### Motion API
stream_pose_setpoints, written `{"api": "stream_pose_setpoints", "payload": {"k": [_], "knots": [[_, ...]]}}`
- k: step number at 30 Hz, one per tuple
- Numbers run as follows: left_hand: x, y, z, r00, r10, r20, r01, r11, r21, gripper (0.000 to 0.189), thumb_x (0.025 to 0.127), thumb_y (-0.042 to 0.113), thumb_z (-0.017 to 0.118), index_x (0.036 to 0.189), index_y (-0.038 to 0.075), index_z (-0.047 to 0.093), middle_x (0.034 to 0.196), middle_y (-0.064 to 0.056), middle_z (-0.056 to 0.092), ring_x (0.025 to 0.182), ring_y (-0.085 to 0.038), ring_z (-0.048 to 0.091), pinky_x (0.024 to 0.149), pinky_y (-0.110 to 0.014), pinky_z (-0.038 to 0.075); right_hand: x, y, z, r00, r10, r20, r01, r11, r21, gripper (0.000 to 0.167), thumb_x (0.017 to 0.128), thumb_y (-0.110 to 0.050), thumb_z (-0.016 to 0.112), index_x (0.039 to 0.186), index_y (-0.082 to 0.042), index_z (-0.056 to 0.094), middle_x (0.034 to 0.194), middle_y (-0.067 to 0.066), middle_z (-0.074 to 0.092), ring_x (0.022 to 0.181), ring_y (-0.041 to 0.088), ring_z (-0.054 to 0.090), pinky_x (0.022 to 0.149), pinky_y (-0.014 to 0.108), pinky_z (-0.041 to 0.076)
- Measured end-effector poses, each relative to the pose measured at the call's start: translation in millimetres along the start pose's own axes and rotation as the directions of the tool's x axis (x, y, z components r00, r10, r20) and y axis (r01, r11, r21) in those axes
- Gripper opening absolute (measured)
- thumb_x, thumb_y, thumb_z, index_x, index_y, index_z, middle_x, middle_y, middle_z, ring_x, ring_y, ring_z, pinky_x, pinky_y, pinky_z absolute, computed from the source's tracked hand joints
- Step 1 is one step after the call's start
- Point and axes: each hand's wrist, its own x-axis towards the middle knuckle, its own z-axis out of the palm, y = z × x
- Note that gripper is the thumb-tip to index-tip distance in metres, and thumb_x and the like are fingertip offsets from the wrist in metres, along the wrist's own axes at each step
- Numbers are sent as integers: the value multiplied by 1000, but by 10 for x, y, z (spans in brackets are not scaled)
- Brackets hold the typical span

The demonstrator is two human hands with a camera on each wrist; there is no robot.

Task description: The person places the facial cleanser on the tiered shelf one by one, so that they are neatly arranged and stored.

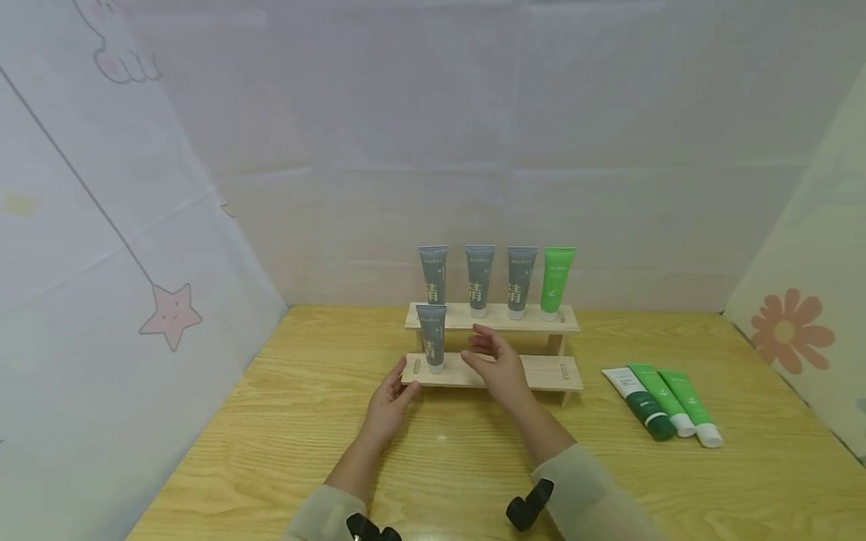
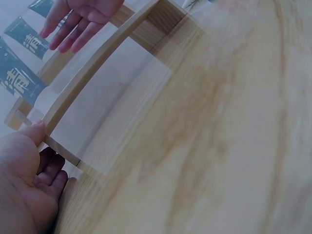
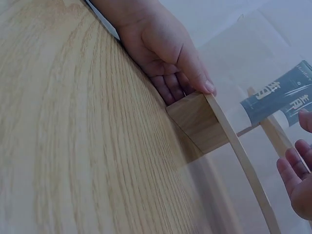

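A two-step wooden rack stands on the table. My left hand grips the left end of its lower step, thumb at the board's edge and fingers curled by the end support. Upright on that step, near its left end, is a grey-blue squeeze tube with a white cap at the bottom. My right hand hovers over the step to the right of this tube, fingers loosely bent, palm turned toward it, with nothing held. Three more grey-blue tubes and a bright green tube stand along the upper step.
On the table to the right lie two green tubes and a white and dark green tube, side by side. A pale cloth backdrop rises behind the table and along both sides.
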Motion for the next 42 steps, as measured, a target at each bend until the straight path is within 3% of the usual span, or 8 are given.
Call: {"api": "stream_pose_setpoints", "payload": {"k": [10, 15, 19, 25, 31, 38, 42], "knots": [[-3, 9, 10, 1000, 13, -3, -13, 1000, -4, 63, 101, 18, 55, 155, 3, 23, 162, -21, 18, 146, -36, 28, 116, -49, 32, -124, -10, -291, 999, -42, -26, 40, 996, -77, 53, 89, -15, 73, 137, -7, 52, 128, 14, 62, 117, 29, 61, 91, 36, 56], [-18, 18, 9, 1000, 16, 4, -16, 1000, -8, 64, 102, 18, 54, 155, 3, 22, 161, -22, 19, 146, -37, 29, 116, -51, 32, -147, 7, -475, 998, -22, -51, 17, 996, -82, 54, 89, -13, 73, 138, -6, 51, 129, 15, 61, 119, 31, 59, 93, 26, 54], [-12, 15, 9, 1000, 20, -1, -20, 1000, 0, 64, 102, 18, 54, 155, 3, 23, 161, -22, 19, 146, -37, 29, 116, -50, 32, -186, 5, -621, 998, -13, -69, 7, 996, -90, 53, 89, -11, 72, 138, -7, 50, 130, 16, 60, 120, 32, 58, 88, 16, 52], [8, -2, 7, 1000, 27, -2, -27, 1000, 7, 63, 102, 16, 54, 154, 1, 23, 161, -23, 18, 146, -39, 28, 115, -52, 33, -277, -12, -830, 995, -1, -104, -13, 990, -138, 49, 91, -13, 71, 136, -9, 51, 131, 15, 60, 120, 31, 58, 86, 11, 49], [-6, 12, 9, 1000, 17, 0, -17, 1000, 3, 64, 102, 19, 54, 155, 3, 23, 162, -22, 17, 147, -39, 25, 116, -52, 31, -370, 15, -1046, 990, 18, -140, -39, 988, -150, 51, 93, -22, 70, 138, -11, 49, 133, 13, 59, 113, 12, 59, 86, 10, 49], [-15, 17, 9, 1000, 14, -2, -14, 1000, 8, 64, 101, 20, 55, 155, 4, 24, 162, -18, 18, 148, -37, 23, 116, -50, 31, -456, 121, -1281, 968, -85, -237, 37, 979, -202, 50, 92, -21, 70, 136, -6, 51, 126, 17, 63, 96, -7, 58, 81, 5, 47], [-9, 11, 7, 1000, 17, 0, -17, 1000, 7, 64, 101, 20, 55, 155, 4, 24, 162, -18, 18, 148, -37, 23, 116, -50, 30, -506, 120, -1429, 967, -58, -250, -2, 972, -234, 53, 94, -28, 68, 139, -9, 48, 121, 0, 65, 97, -10, 56, 82, 4, 45]]}}
